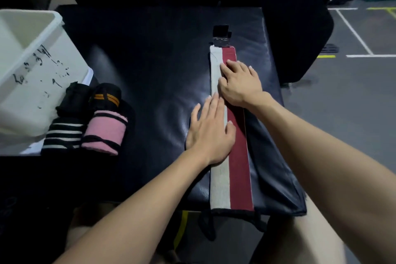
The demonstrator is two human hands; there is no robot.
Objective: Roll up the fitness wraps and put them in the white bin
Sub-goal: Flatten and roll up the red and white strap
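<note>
A white bin [32, 64] stands at the far left, tilted, with dark handwriting on its near wall. Just beside it, on its right, four rolled wraps lie in a cluster: a black roll [75, 96] touching the bin wall, a black roll with orange stripes [106, 97] next to it, a black-and-white striped roll [63, 135] in front, and a pink roll [105, 133] bound with a black cord at its right. All four are outside the bin, resting at the left edge of a dark padded mat [150, 70] that serves as the desk.

Toward the right of the mat, one unrolled wrap [237, 167] lies flat and straight, running from the near edge to the far side. It is grey-white along its left half and dark red along its right half. A black fastener tab [221, 35] sits at its far end; a black loop [206, 227] hangs off the mat's near edge.

The left hand [211, 133] lies flat, palm down, fingers straight and slightly spread, pressing on the grey-white half about midway along the wrap. The right hand [240, 83] is further along, palm down with fingers extended and a little bent, pressing on the red half. Neither hand grips anything. The two hands lie very close, the left fingertips just beside the right thumb.
</note>
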